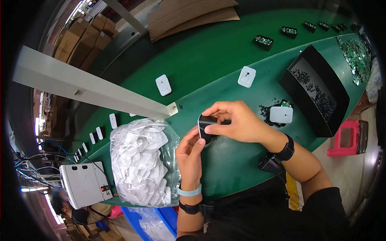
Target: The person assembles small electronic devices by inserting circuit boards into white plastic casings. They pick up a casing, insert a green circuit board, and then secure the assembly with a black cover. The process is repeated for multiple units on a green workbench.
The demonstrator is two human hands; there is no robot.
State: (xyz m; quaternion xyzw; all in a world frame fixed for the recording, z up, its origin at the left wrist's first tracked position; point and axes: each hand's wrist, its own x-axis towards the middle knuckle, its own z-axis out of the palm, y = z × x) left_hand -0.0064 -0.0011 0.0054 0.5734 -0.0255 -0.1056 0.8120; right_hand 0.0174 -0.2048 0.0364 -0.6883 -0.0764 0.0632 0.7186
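Observation:
Between my two hands is a small black plastic housing [208,121] with a white edge along its left side. My right hand [240,123] grips it from above and the right, thumb and fingers around the black body. My left hand [189,156] pinches its lower left edge with thumb and fingertips. To the right of my right hand, a white cover plate [281,115] lies over a black case with a bit of green circuit board showing, and small black parts are scattered beside it. Another white cover plate [246,76] lies farther off on the green table.
A clear bag of white covers [138,162] lies left of my left hand. At right stands a black bin [299,96] with small black parts. A green conveyor belt [205,52] carries units at the back. A white metal post [96,86] slants across the left.

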